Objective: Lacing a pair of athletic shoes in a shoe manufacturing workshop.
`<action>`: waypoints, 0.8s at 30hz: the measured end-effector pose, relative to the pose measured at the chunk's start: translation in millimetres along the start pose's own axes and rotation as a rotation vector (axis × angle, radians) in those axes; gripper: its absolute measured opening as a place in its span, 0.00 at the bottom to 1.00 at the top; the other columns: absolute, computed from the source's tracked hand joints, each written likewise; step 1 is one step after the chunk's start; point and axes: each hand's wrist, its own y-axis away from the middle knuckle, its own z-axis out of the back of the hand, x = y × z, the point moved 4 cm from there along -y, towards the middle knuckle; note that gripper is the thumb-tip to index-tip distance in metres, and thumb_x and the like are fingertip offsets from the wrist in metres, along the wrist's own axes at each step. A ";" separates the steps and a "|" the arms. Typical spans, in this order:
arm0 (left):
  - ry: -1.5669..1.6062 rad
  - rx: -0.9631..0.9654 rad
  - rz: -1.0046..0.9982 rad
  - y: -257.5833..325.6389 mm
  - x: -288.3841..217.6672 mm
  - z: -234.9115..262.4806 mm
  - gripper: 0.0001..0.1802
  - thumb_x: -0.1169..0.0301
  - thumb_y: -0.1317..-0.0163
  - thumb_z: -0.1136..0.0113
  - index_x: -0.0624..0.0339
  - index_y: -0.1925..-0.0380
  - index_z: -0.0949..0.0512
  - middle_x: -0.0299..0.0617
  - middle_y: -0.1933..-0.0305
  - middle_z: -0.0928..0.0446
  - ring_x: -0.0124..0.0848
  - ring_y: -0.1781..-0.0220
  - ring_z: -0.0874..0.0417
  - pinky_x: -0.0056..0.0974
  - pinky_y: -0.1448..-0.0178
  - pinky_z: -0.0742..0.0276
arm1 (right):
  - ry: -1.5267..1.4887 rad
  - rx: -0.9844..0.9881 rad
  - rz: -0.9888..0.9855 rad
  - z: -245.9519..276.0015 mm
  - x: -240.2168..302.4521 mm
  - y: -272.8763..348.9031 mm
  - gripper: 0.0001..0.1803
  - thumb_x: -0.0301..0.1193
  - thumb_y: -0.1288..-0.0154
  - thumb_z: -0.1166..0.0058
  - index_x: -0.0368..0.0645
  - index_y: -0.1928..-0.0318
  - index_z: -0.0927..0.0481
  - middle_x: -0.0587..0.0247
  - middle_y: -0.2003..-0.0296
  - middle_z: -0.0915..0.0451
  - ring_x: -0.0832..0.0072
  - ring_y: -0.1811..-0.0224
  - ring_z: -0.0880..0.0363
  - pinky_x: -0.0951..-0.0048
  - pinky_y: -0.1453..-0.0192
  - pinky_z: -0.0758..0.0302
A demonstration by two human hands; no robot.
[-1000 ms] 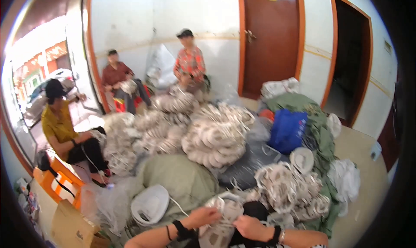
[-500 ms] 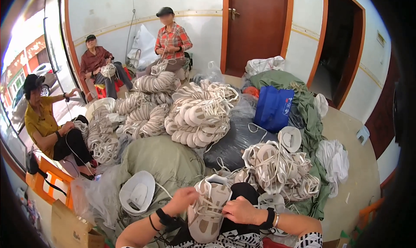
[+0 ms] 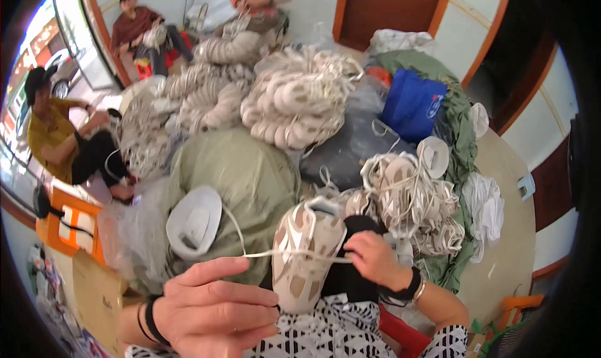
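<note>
A beige and white shoe upper [image 3: 305, 255] stands on my lap, toe end up. My left hand [image 3: 216, 308] is low in front of it, fingers curled, pinching one end of a white cord [image 3: 275, 253] that runs taut across the upper. My right hand [image 3: 374, 258] grips the cord's other end at the right side of the upper, over a black cloth [image 3: 343, 276]. A white cap-shaped piece [image 3: 193, 221] lies on a green sack [image 3: 244, 170] just left of the upper.
Bundles of tied shoe uppers [image 3: 294, 98] pile across the floor ahead, with more to the right [image 3: 410, 195]. A blue bag [image 3: 412, 104] lies behind them. A person in yellow [image 3: 53, 132] sits at left; two more people [image 3: 141, 29] sit at the back.
My head has tilted down, so hands and upper fill more of the view. My left hand has pulled away to the lower left, drawing the cord taut across the upper.
</note>
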 end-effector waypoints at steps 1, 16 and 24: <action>-0.010 -0.013 0.020 -3.2 -2.8 3.9 0.23 0.79 0.49 0.34 0.66 0.50 0.26 0.37 0.72 0.18 0.33 0.65 0.15 0.44 0.41 0.28 | -0.056 -0.041 -0.036 6.0 2.6 -4.6 0.11 0.25 0.47 0.40 0.42 0.60 0.21 0.55 0.63 0.22 0.58 0.59 0.24 0.62 0.54 0.26; 0.092 -0.219 0.042 6.1 -4.2 8.6 0.45 0.82 0.51 0.34 0.68 0.34 0.47 0.36 0.71 0.21 0.34 0.65 0.15 0.44 0.45 0.22 | -0.102 0.092 -0.183 -0.9 -4.5 1.1 0.12 0.26 0.45 0.41 0.42 0.58 0.23 0.59 0.68 0.24 0.62 0.63 0.23 0.65 0.60 0.26; -0.789 -0.868 0.577 122.5 66.9 141.2 0.39 0.82 0.39 0.48 0.67 0.30 0.53 0.54 0.44 0.26 0.28 0.60 0.20 0.28 0.52 0.25 | -0.191 0.092 -0.251 -3.3 -20.9 -6.4 0.13 0.24 0.45 0.41 0.40 0.58 0.23 0.57 0.68 0.24 0.64 0.68 0.22 0.69 0.62 0.26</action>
